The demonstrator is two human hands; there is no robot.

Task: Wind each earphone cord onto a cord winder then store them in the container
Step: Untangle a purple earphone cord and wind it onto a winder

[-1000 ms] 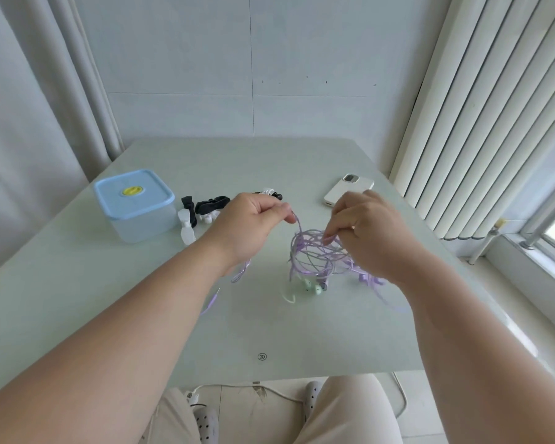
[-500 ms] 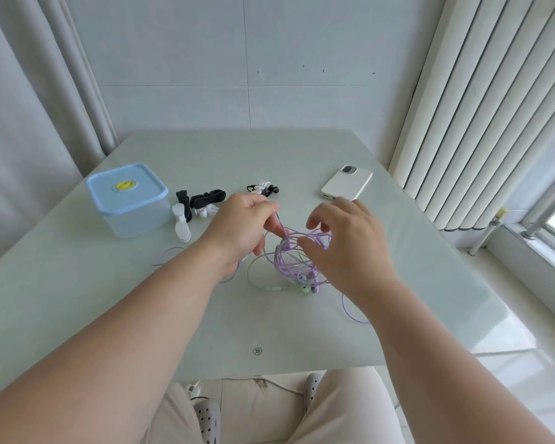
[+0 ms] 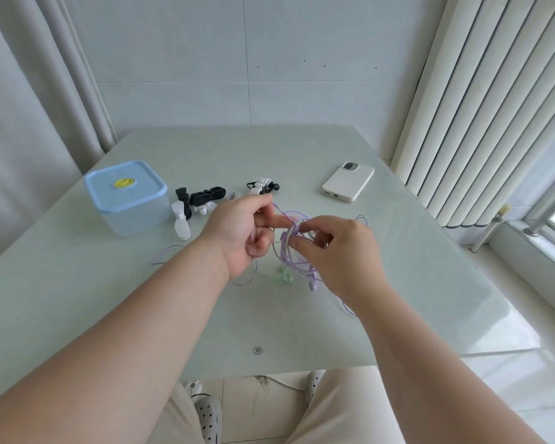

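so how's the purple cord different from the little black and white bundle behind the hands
The purple cord hangs in loose tangled loops; the black and white bundle is compact. The purple cord is pinched by the left hand and the right hand; the bundle lies untouched on the table. Both look like earphone sets.

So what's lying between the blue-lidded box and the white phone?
In the head view, a cluster of black and white cord winders beside the box, then a small black-and-white bundle, then bare table up to the phone.
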